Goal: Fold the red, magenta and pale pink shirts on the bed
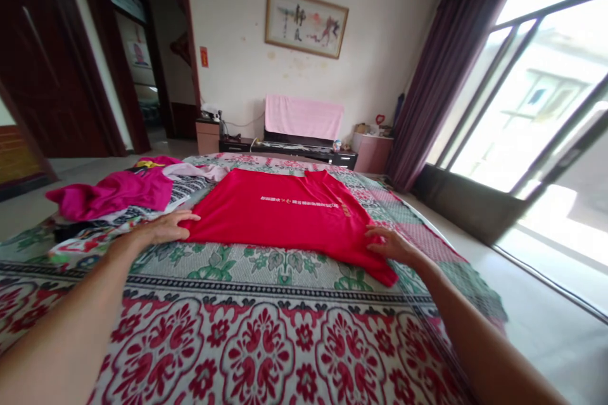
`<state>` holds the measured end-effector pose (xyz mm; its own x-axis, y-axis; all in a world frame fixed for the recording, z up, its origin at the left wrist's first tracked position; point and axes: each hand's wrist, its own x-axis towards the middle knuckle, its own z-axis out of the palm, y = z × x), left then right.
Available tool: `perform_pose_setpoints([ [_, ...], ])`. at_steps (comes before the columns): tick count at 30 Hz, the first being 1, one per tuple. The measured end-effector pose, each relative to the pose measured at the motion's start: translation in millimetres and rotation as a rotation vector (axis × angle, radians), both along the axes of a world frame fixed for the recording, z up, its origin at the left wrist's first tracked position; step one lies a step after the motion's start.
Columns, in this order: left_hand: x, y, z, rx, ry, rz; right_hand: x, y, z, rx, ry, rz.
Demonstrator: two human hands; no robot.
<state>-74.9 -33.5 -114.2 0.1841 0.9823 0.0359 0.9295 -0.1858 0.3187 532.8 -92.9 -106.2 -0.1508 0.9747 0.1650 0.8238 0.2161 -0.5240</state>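
A red T-shirt (275, 218) lies spread sideways on a patterned bed cover, its collar toward the right and a line of white print across it. At the shirt's left end, my left hand (170, 226) has its fingers closed on the hem corner. My right hand (390, 244) grips the fabric at the near right side, beside the sleeve (382, 271) that points toward me. The fingertips of both hands partly merge with the cloth. Left of the shirt, a pile of clothes with a magenta garment (126, 193) on top lies near my left forearm.
The bed cover (259, 348) has red floral and green leaf patterns. Beyond the bed stand a low black cabinet (294, 153) and a screen-like object under a pink cloth (304, 115). A purple curtain (441, 57) and large window are right; doorways are left.
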Motion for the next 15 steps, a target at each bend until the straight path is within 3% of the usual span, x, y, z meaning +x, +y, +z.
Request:
perform_pose_setpoints([
  [3, 7, -6, 17.0, -0.159, 0.075, -0.012, -5, -18, 16.8, -0.170, -0.037, 0.121],
  [6, 15, -11, 27.2, -0.208, 0.145, -0.040, -7, -33, 32.5, -0.291, -0.132, 0.171],
  [10, 18, -11, 27.5, -0.191, 0.176, -0.076, -9, -45, 41.2, -0.316, -0.264, 0.219],
  [15, 16, -6, 22.4, -0.117, 0.158, -0.145, -21, -46, 34.2, -0.274, -0.346, 0.299],
])
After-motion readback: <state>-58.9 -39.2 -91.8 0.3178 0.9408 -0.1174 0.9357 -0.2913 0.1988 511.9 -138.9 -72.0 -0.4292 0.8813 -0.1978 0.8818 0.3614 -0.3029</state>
